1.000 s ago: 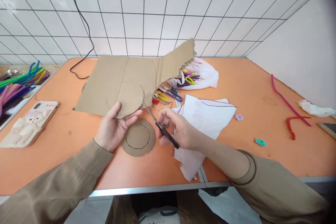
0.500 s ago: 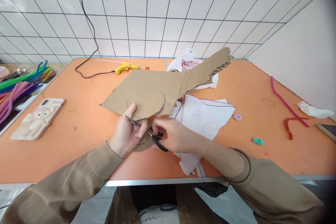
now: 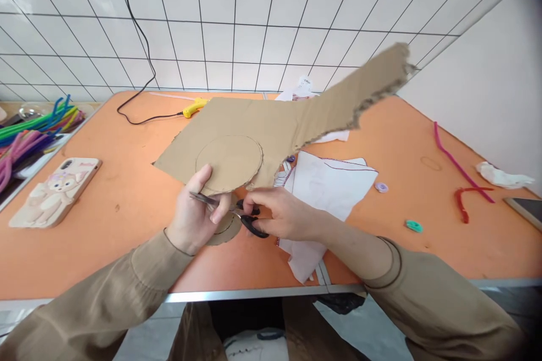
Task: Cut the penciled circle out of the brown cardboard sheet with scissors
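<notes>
A tan cardboard sheet [image 3: 249, 118] hangs tilted above the desk [image 3: 127, 259], around twelve o'clock from its middle. Its surface is matte and lightly creased; a strip reaches out toward two o'clock, its near edge torn ragged with the corrugation showing, while an angular corner points to eight. On the sheet's near part a thin line traces a circle [image 3: 228, 163], darkening to a rough cut edge along its three-to-five o'clock side. The left hand [image 3: 199, 217] grips the near edge, thumb on top. The right hand [image 3: 279, 214] has its fingers wrapped around the black handles of the scissors [image 3: 248, 223], whose blades point to ten o'clock across the left hand, below the sheet. Under them, at six o'clock from the sheet, lies a partly hidden cardboard disc [image 3: 228, 233] with a curved dark cut. A white cloth [image 3: 328, 192] lies at four o'clock, a phone [image 3: 55, 194] at eight.
</notes>
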Available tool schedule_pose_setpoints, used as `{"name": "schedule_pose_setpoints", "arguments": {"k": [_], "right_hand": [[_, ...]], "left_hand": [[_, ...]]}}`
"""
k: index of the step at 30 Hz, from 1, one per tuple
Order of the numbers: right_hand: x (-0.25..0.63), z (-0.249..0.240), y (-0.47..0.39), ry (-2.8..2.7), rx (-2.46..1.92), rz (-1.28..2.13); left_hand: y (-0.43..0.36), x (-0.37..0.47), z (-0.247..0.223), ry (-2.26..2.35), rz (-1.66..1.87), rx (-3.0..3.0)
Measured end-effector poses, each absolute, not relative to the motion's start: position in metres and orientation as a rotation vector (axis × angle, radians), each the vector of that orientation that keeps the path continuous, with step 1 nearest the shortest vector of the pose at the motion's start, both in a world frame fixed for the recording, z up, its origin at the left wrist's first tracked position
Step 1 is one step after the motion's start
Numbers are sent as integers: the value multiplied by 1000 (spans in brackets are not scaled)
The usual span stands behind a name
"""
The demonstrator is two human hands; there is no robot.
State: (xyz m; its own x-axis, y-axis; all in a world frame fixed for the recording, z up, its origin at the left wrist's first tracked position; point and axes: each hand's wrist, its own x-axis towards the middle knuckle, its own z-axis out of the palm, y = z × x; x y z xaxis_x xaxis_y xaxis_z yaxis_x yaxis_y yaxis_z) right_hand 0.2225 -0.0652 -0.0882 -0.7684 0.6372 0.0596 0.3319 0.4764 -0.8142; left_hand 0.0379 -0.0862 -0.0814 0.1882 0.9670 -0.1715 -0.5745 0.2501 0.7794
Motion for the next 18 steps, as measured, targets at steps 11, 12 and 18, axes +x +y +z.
{"name": "schedule_pose_setpoints", "arguments": {"k": [11,12,18], "right_hand": [[225,-114,-62,-2293,-452,505],[223,-115,-63,-2277,-429,388],[218,-117,-66,-2231,-363,-146]], "left_hand": [[-87,31,-77,739,1213,667],[-86,30,-77,734,1222,641],[-83,27,-73,740,1168,472]]}}
